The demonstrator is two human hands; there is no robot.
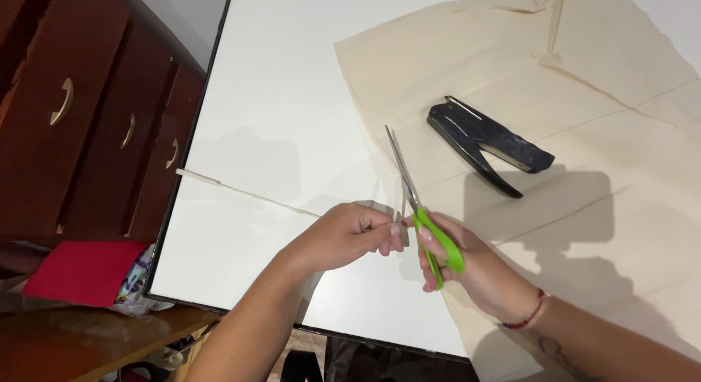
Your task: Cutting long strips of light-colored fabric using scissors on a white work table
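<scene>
My right hand [475, 269] grips green-handled scissors [420, 207], blades pointing away up the table and slightly apart. My left hand [343, 236] pinches a narrow strip of cream fabric right beside the blades, fingertips close to my right thumb. A thin cut strip [241, 192] trails left from that hand across the white table [292, 97]. The large cream cloth [569, 134] lies spread under and to the right of both hands.
A black plier-style stapler [485, 145] rests on the cloth beyond the scissors. A dark wooden chest of drawers [87, 126] with brass handles stands left of the table. A red sheet [84, 272] lies on a lower wooden surface at the bottom left.
</scene>
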